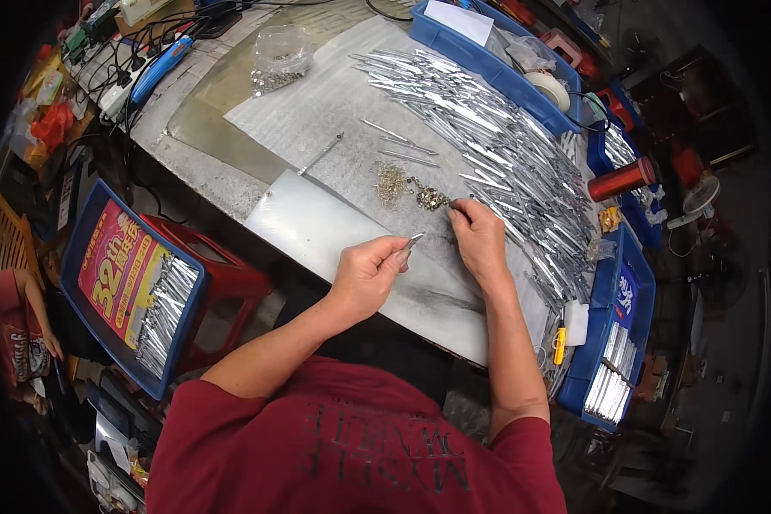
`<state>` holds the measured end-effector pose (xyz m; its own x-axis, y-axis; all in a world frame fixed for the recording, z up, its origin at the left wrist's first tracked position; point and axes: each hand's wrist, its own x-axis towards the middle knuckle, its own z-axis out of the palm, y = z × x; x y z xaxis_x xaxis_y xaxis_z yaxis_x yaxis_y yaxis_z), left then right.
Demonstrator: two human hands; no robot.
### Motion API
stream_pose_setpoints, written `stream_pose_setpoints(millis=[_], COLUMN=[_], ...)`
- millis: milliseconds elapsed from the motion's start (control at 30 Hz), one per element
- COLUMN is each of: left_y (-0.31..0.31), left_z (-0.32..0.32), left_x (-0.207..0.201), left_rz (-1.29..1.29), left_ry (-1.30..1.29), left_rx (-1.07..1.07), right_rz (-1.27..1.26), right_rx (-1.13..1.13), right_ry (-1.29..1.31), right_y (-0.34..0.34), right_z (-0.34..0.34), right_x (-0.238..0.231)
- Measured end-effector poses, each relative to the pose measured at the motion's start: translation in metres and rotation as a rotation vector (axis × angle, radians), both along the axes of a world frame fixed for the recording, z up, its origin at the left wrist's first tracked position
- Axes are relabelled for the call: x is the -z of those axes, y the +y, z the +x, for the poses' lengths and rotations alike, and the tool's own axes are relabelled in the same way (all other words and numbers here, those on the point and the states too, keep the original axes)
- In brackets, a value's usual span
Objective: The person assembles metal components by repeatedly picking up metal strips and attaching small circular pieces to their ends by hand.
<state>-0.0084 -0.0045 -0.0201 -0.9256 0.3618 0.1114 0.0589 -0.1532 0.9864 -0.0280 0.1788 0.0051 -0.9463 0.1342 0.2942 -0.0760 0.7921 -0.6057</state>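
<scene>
Maroon shirt cloth (351,454) is filling the space nearest the camera, below and to the left of a broad heap of silver rods (505,146), the landmark I am going by. Well left of that heap, a blue crate (104,320) is holding more such rods. Closer to the heap, but lying left of it, a pale plate (308,227) is reflecting the light.

Beside the plate, left of the heap, the left hand (368,278) is closing thumb and fingers on a small silver piece (415,239). Only its slim end is showing, so I am not able to tell how long it is. It is looking light, stiff and hardly fragile, though its smooth metal is probably inviting a slip or a roll; a firm pinch along the shaft, just behind the end, is seeming the best hold. Its surface is shining a dull grey-silver, much like the rods of the heap.

Farther right, just left of the heap, small golden parts (391,184) are lying loosely together, and a darker brassy cluster (431,197) is sitting between them and the heap. Against the heap's left edge, the right hand (480,236) is bringing its curled fingertips together beside that cluster; whether they are gripping anything, I am not managing to tell.
</scene>
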Motion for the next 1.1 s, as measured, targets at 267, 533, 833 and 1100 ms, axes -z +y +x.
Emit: stream_pose_setpoints(millis=[267, 533, 833, 1100], left_y=[0.002, 0.003, 0.002, 0.002], left_z=[0.001, 0.001, 0.0, 0.001], left_x=[0.004, 0.004, 0.003, 0.002], left_rz=[-0.007, 0.006, -0.027, -0.03], left_ry=[0.041, 0.028, 0.057, 0.043], left_rx=[-0.013, -0.017, -0.015, -0.014], right_rz=[0.246, 0.285, 0.151, 0.282], right_rx=[-0.091, -0.18, -0.103, -0.163], right_ry=[0.088, -0.075, -0.103, -0.05], right_y=[-0.003, 0.003, 0.013, 0.011], right_z=[-0.016, -0.009, -0.004, -0.009], right_x=[0.016, -0.003, 0.0, 0.004])
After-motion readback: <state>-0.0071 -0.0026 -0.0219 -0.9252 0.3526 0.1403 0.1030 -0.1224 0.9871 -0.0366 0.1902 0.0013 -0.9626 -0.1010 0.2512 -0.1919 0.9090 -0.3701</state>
